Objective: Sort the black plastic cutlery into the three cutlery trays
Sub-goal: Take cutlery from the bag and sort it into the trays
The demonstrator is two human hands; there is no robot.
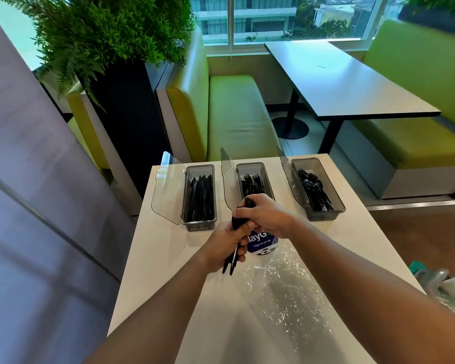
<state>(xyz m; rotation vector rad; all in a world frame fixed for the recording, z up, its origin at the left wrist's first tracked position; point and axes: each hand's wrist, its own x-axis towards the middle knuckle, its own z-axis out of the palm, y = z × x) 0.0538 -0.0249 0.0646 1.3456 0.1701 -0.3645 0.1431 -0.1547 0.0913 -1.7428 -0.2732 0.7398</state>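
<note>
Three clear cutlery trays with open lids stand in a row at the far end of the white table (pixel 168 258). Black knives fill the left tray (pixel 199 224), forks lie in the middle tray (pixel 250 168), and the right tray (pixel 323 215) holds spoons. My left hand (pixel 222 249) grips a bundle of black cutlery (pixel 233 261) just in front of the middle tray, handles pointing down toward me. My right hand (pixel 267 215) pinches the upper ends of that same bundle; which kind of pieces they are is hidden by my fingers.
A crumpled clear plastic bag (pixel 286 292) lies on the table under my right forearm. A round blue sticker (pixel 262 243) shows beneath my hands. More plastic wrapping (pixel 441 285) sits off the table's right edge. Green booth seats and a dark table stand beyond.
</note>
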